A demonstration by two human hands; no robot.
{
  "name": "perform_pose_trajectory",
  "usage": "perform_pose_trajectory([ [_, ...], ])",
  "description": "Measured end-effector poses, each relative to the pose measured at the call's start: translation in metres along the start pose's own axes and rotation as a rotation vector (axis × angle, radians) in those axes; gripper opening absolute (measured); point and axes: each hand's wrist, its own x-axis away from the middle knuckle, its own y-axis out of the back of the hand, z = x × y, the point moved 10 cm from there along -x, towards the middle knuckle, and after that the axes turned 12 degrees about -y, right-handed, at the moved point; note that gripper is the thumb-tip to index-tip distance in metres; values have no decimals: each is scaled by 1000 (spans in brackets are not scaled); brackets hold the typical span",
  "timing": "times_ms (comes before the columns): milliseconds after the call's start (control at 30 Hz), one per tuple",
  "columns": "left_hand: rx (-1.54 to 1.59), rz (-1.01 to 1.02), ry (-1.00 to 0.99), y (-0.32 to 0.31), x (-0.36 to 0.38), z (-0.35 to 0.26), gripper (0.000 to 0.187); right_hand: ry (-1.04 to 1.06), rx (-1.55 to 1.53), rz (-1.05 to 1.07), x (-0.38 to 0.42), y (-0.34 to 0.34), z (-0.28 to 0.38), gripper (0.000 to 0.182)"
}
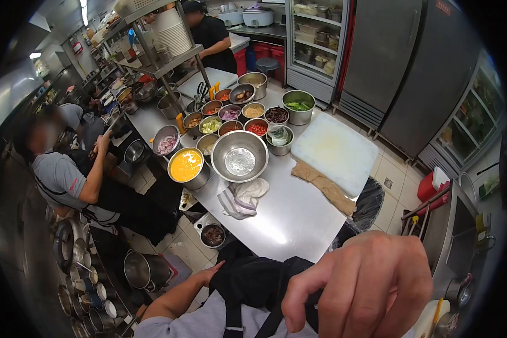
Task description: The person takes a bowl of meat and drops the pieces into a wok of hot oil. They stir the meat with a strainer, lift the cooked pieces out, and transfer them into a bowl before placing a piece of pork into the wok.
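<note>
My right hand [366,287] is raised close to the camera, large in the lower right. Its fingers curl downward and close, and nothing shows between them; the palm is hidden. My left hand [211,274] rests flat against the black apron [253,279] at my hip, holding nothing that I can see; its fingertips are partly hidden. In front of me is the steel table [276,225]. On it are a large steel mixing bowl [240,156], a pot of yellow liquid [187,165] and a crumpled white cloth [245,197].
Several small bowls of chopped ingredients [231,114] crowd the table's far side. A white cutting board [335,147] lies right, with a brown cloth [324,187] along its edge. One co-worker [67,174] stands left, another [211,39] at the back. Fridges [377,62] line the right.
</note>
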Motion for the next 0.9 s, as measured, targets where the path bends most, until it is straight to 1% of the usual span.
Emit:
perform_pose_trajectory([
  [33,1,-4,-8,-1,-1,-1,61,1,1,-2,1,4,1,17],
  [100,19,-16,6,1,-3,-2,62,46,101,200,8,-8,0,15],
  [133,20,-15,6,3,-3,-3,62,46,101,199,8,-7,0,15],
  [200,245,59,477,-7,15,33,62,41,68,222,8,-8,-1,14],
  [233,247,62,477,-7,13,30,62,41,69,219,7,-6,-2,14],
  [300,308,63,543,-10,17,32,64,20,13,280,5,-8,-4,13],
  [333,309,66,543,-14,22,40,64,21,13,277,7,-8,-5,13],
  [367,149,41,247,-11,15,36,64,19,-12,252,8,-7,-6,13],
  [400,-11,15,-48,-5,9,14,64,17,-38,228,8,-5,-7,12],
  [533,-5,17,-78,-5,8,7,66,42,-20,233,9,-2,-8,11],
  [600,42,-24,75,-2,10,14,66,42,-8,272,7,-4,-8,11],
  [633,43,-24,75,-1,6,13,66,41,-9,271,6,-4,-8,11],
  [700,-38,-15,-126,1,-2,-5,66,28,-25,303,6,-5,-10,11],
  [833,-13,-16,-90,3,-4,-9,64,15,-82,291,4,-8,-18,11],
  [900,69,11,133,-4,10,17,63,382,-73,111,9,0,-4,17],
])
